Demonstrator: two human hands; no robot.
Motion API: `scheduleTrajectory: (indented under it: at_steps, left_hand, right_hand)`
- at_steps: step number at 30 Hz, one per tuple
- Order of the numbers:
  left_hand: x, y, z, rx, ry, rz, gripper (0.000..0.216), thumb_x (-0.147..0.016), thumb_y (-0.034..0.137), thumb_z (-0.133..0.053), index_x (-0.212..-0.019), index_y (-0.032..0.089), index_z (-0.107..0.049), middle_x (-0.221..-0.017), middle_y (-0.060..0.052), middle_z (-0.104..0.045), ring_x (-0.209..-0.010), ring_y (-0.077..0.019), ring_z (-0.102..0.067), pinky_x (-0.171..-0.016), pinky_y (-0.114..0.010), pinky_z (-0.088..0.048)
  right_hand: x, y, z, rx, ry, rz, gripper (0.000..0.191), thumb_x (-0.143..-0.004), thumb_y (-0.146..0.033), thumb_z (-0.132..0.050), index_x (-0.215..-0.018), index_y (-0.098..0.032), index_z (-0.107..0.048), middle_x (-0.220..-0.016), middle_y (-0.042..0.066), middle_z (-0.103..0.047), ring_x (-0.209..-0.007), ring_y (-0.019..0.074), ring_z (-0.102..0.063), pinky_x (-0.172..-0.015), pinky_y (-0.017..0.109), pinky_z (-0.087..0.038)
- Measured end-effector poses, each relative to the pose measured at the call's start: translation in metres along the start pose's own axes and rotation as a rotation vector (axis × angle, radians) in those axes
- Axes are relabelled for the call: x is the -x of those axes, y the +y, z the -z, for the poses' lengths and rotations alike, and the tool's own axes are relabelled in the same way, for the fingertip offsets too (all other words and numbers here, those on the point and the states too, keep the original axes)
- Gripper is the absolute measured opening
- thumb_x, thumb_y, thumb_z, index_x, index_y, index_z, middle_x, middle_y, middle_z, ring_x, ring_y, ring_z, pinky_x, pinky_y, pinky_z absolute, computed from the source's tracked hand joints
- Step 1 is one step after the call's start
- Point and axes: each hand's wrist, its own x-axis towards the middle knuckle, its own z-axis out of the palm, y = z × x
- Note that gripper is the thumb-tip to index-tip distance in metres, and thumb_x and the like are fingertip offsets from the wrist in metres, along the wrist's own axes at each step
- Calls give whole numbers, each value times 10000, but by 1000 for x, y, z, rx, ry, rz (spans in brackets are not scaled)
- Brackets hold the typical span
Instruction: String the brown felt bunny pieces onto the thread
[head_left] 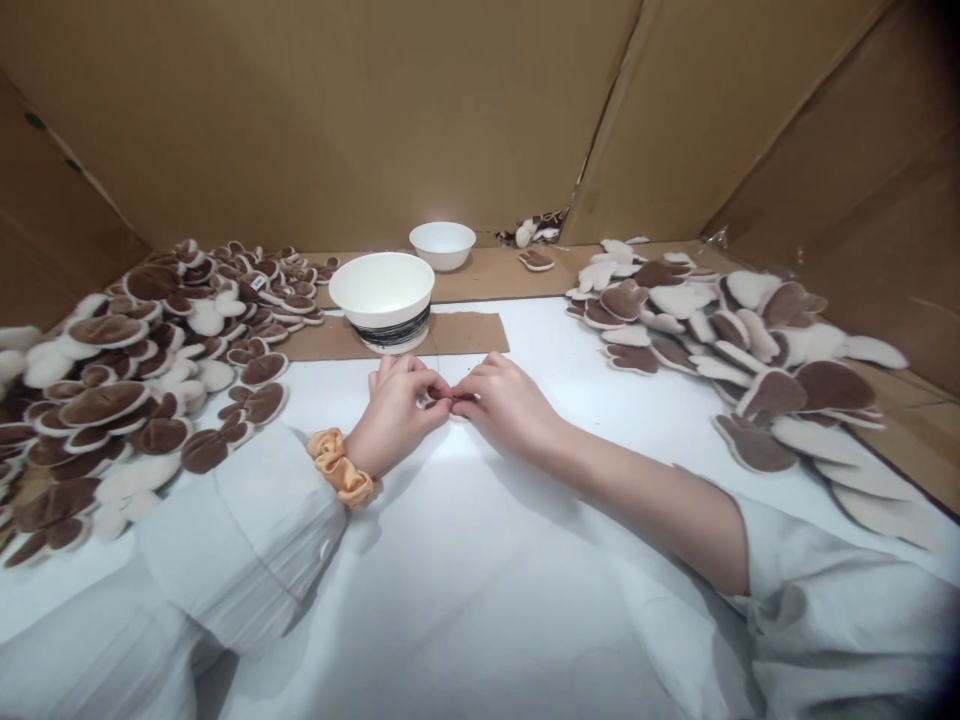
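Note:
My left hand (405,405) and my right hand (506,405) meet fingertip to fingertip above the white table, in the middle of the head view. Both are closed in a pinch. Whatever lies between the fingertips is too small and too covered to make out. Just behind my left hand stands a white bowl (382,285) with a black band round its lower part, on a flat cardboard strip (472,333). An orange scrunchie (341,467) circles my left wrist.
A heap of brown-and-white plush pieces (105,330) covers the left side. Larger plush pieces (679,298) pile up on the right. A smaller white bowl (442,246) stands behind, near a single plush piece (535,261). Cardboard walls (337,120) enclose the back and sides.

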Motion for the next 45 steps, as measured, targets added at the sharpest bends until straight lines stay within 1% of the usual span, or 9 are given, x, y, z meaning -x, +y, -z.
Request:
scheduleTrajectory:
  at_steps: [5,9,14,17,27,32,40,42,45]
  left_hand:
    - [2,0,2,-3,5,25,123,-739,308,-553,-729,227,-645,-786,-15,-516,-893,-209,-414,-807,-368,-277]
    - [4,1,2,-15,22,33,116,-740,300,-556,-714,222,-637,-787,-18,-509,-883,-208,-407,-793,-362,-281]
    - [7,1,3,-62,65,9,127,-747,319,-559,-724,238,-654,-821,-25,-494,-898,-213,-392,-793,-364,-281]
    - [8,0,5,-73,38,-12,120,-734,331,-573,-760,253,-661,-847,-24,-488,-917,-216,-394,-810,-369,-280]
    - [1,-3,2,-81,31,-80,98,-743,278,-559,-733,233,-647,-815,-16,-503,-886,-206,-405,-786,-359,-285]
    - [0,-3,5,-51,-6,-99,107,-745,268,-547,-730,220,-640,-793,-12,-510,-867,-200,-418,-806,-359,-292]
    - [0,-2,5,-27,-19,-92,114,-757,265,-534,-741,197,-624,-804,-18,-519,-881,-197,-416,-826,-347,-306]
    - [4,-2,7,-22,-10,-67,113,-756,275,-542,-805,197,-608,-822,-19,-526,-890,-199,-423,-831,-342,-313]
    - [12,-4,12,-36,43,19,248,-772,343,-532,-975,202,-553,-855,-26,-533,-876,-201,-437,-821,-341,-329]
  right_hand:
    - [-4,-6,-6,260,-71,62,257,-865,-224,-433,-785,-107,-647,-720,118,-610,-781,224,-423,-695,322,-339]
    - [-6,-9,-10,347,-116,77,244,-866,-169,-402,-824,-61,-617,-745,152,-595,-792,250,-442,-701,343,-343]
    - [-6,-6,-6,215,-99,103,213,-851,-122,-407,-779,-91,-605,-728,129,-592,-763,228,-442,-717,333,-348]
    - [-6,-1,-4,117,-70,111,194,-835,-110,-429,-756,-108,-606,-697,105,-591,-756,211,-432,-702,313,-348]
    - [-2,9,-5,-70,16,42,112,-775,-197,-572,-762,-155,-674,-696,52,-624,-773,184,-445,-672,278,-362]
    - [-2,6,-3,-104,5,-5,82,-730,-223,-634,-776,-180,-685,-681,45,-627,-796,188,-439,-670,286,-357]
    - [-8,-9,-3,204,-104,33,184,-830,-147,-470,-759,-82,-627,-708,117,-613,-803,225,-448,-679,309,-349]
    - [-9,-12,-3,318,-147,73,186,-821,-85,-437,-781,-64,-618,-723,128,-609,-801,233,-457,-701,317,-343]
    - [-11,-14,-1,401,-174,118,205,-820,-57,-406,-816,-49,-610,-762,142,-617,-809,240,-468,-716,324,-335]
